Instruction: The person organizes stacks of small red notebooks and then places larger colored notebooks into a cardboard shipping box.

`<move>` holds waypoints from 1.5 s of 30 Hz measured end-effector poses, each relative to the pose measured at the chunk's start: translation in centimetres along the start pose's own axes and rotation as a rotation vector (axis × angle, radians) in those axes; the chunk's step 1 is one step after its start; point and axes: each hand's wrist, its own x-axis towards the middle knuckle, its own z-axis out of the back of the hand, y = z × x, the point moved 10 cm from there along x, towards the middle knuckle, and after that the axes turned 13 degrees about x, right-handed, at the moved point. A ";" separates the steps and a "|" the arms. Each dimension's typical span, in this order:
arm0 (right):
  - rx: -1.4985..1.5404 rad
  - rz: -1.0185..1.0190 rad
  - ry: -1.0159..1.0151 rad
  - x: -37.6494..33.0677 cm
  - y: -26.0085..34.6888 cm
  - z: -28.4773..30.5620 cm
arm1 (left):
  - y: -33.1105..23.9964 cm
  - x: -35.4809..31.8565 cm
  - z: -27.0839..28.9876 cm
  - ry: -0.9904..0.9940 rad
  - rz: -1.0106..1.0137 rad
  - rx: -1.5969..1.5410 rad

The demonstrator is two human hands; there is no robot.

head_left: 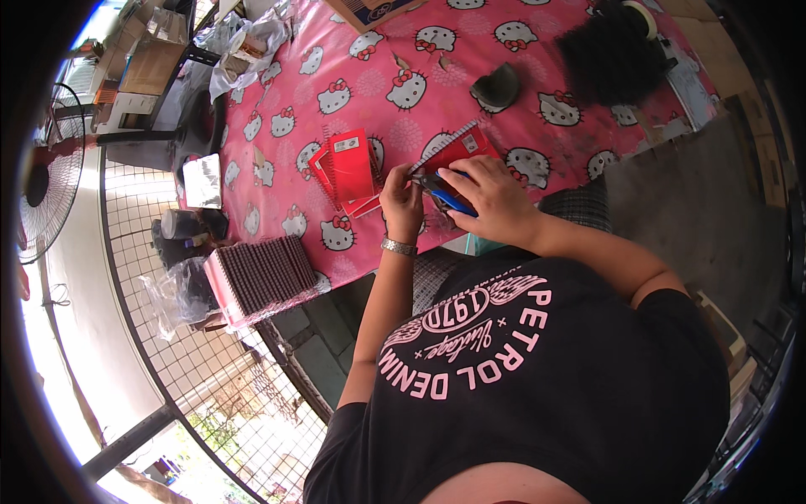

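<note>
My right hand (495,197) is wrapped round pliers with blue handles (452,200), their dark jaws pointing left toward my left fingers. My left hand (401,204), wearing a metal watch, is closed in a pinch at the near end of a red notebook's (457,148) spiral binding. The pliers' jaws meet the binding there; the fingers hide the exact contact. That notebook lies tilted on the pink tablecloth (378,139). Just left of my left hand, several red spiral notebooks (351,164) lie in an uneven, fanned pile.
A tall stack of spiral-bound notebooks (260,277) stands at the table's near left corner. Back right lies a large black bristly bundle (609,55) beside a tape roll (642,18). A dark rounded object (495,86) sits beyond the notebook. A fan (52,172) stands far left.
</note>
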 end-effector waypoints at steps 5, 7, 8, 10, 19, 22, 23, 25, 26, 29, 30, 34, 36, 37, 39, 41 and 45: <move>-0.088 0.002 0.021 0.2 0.1 -0.2 | 0.6 -0.2 0.1 -0.049 0.036 -0.096; 0.588 -0.429 0.186 -0.3 -3.5 -2.7 | 0.5 -0.3 0.6 -0.069 0.030 -0.058; 0.924 -0.645 0.261 -1.4 -4.4 -4.2 | -0.1 -0.2 0.6 -0.063 0.022 -0.027; 1.200 -0.690 0.240 -1.9 -5.3 -4.8 | -0.9 0.0 0.9 -0.063 0.022 -0.046; -0.224 -0.401 -0.008 -5.0 -13.8 7.5 | -10.0 7.5 9.9 -0.138 -0.241 0.920; -0.327 -0.323 -0.190 -0.8 -13.6 12.0 | -4.8 8.0 9.5 -0.210 -0.142 1.269; -0.412 -0.335 -0.264 0.2 -15.3 13.8 | -5.0 7.8 8.4 -0.305 -0.197 1.383; -0.552 -0.420 -0.388 0.9 -19.3 17.4 | -5.1 7.8 3.1 -0.042 -0.178 1.142; -0.592 -0.470 -0.430 1.2 -20.6 18.6 | -5.9 6.8 0.5 0.038 -0.215 0.991; -0.776 -0.544 -0.341 1.8 -25.3 18.1 | -9.8 1.3 -7.5 0.301 -0.521 0.833; -0.785 -0.519 -0.325 2.4 -25.4 17.9 | -9.7 -0.1 -9.0 0.390 -0.529 0.831; -0.747 -0.501 -0.325 3.0 -24.8 18.0 | -9.2 -2.0 -10.1 0.395 -0.612 0.907; -0.633 -0.504 -0.369 2.7 -23.4 19.1 | -9.2 -1.9 -10.1 0.437 -0.639 0.900; -0.536 -0.468 -0.402 2.9 -22.4 19.1 | -9.1 -1.7 -9.8 0.469 -0.625 0.860; -0.350 -0.403 -0.466 2.6 -20.6 19.4 | -9.5 -1.3 -9.1 0.535 -0.601 0.768; -0.177 -0.297 -0.382 2.6 -17.6 17.1 | -9.8 -0.6 -7.7 0.492 -0.591 0.786; -0.118 0.055 -0.201 1.6 -12.0 11.7 | -11.0 1.5 -5.8 0.310 -0.547 0.880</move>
